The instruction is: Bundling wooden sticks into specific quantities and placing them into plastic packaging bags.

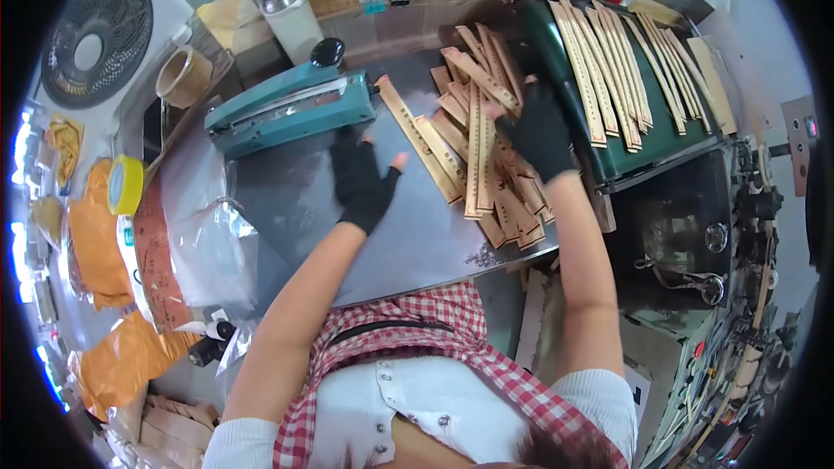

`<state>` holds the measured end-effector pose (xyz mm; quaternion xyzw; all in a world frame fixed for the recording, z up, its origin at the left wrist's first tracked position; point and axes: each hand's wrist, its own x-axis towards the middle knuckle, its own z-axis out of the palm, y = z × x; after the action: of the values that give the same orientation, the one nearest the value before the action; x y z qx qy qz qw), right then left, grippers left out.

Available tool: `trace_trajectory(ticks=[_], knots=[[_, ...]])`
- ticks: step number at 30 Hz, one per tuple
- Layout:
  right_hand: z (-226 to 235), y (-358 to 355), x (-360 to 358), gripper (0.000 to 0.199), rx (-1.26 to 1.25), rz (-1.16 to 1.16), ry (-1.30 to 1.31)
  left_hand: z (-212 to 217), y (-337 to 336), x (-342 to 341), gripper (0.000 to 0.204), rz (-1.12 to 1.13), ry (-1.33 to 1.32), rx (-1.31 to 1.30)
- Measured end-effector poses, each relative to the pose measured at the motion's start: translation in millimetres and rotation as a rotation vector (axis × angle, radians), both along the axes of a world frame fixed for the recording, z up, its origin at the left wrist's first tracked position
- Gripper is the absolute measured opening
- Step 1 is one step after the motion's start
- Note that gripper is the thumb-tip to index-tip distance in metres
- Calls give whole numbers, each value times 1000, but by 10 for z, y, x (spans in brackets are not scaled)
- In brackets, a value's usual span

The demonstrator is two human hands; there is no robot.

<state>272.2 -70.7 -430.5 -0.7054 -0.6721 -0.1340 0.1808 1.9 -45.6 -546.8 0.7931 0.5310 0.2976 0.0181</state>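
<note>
My left hand [360,181], in a black fingerless glove, is open over the grey worktop with its thumb stretched out to the right. Its fingers reach to the front edge of a teal hand-lever sealer [291,117] and are partly dark against it. My right hand [540,135], gloved the same way, is at the right side of a loose pile of long, narrow paper packets [473,148]. Its thumb and a finger are spread apart, somewhat blurred, and I see nothing held in them. One packet [417,135] lies slanted between the sealer and the pile.
Rows of similar packets [599,74] lie on a dark green box [630,156] at the right. A white flask [287,13] stands behind the sealer. Clear plastic bags [208,234], yellow tape [126,185] and a fan [95,39] are at the left.
</note>
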Motion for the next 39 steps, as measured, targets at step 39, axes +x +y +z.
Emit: trace_trajectory(ticks=[39], knots=[[745,424,1596,40,550,-83,144,340,-735,-1657,90,332,-886,-545]])
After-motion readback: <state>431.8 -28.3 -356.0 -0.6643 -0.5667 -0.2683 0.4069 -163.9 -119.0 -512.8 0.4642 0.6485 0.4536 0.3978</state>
